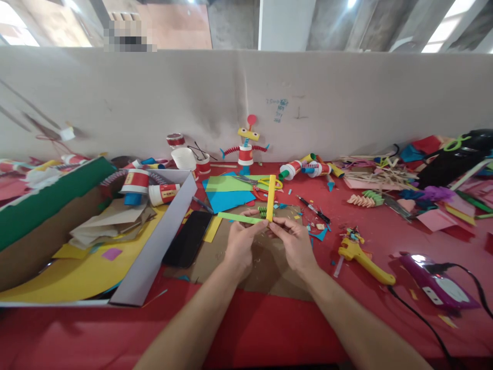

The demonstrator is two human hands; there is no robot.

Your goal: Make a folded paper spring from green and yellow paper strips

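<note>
Between my two hands are a yellow paper strip (271,198), which stands upright, and a green paper strip (239,218), which points left. The strips meet at a corner. My left hand (242,241) pinches the green strip near that corner. With thumb and fingers, my right hand (292,241) grips the foot of the yellow strip at the same corner. A green folded paper spring (263,211) shows just behind the strips; whether it is attached to them I cannot tell. Below the hands lies a brown cardboard sheet (215,264).
Left of the hands are a black phone (188,239) and an open box (134,272) of paper. Scissors (265,182) lie behind on coloured sheets, near a paper-cup robot (245,154). A yellow glue gun (365,262) and purple power strip (439,282) lie right, with cords.
</note>
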